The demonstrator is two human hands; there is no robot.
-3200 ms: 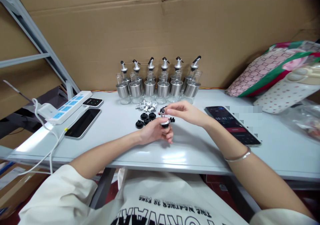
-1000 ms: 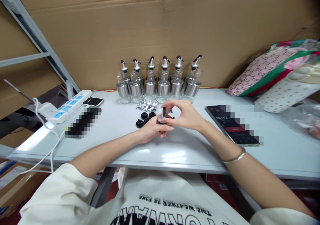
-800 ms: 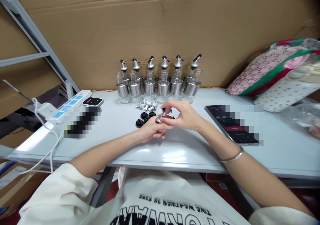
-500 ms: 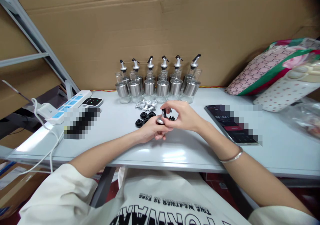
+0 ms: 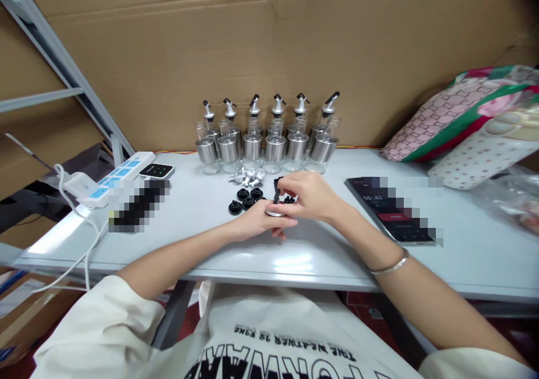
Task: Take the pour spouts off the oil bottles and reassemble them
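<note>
A cardboard wall backs the pale grey desk (image 5: 320, 255). Six clear glass bottles with steel bands and spouts (image 5: 269, 137) stand at its rear, contents unclear. The left hand (image 5: 259, 222) pinches a small silver-and-black pourer cap (image 5: 274, 208); the right hand (image 5: 309, 195) grips its top. Loose black rubber stoppers (image 5: 246, 198) lie just behind; bare desk in front.

Cream top, bare forearms, one bracelet on my feed.

I see loose cream-white short sleeves (image 5: 96, 323) with black block lettering across the chest (image 5: 269, 351), and a thin silver bangle (image 5: 389, 266) circling the wrist behind the right hand (image 5: 309, 196); the left hand (image 5: 256, 224) wears nothing.
</note>
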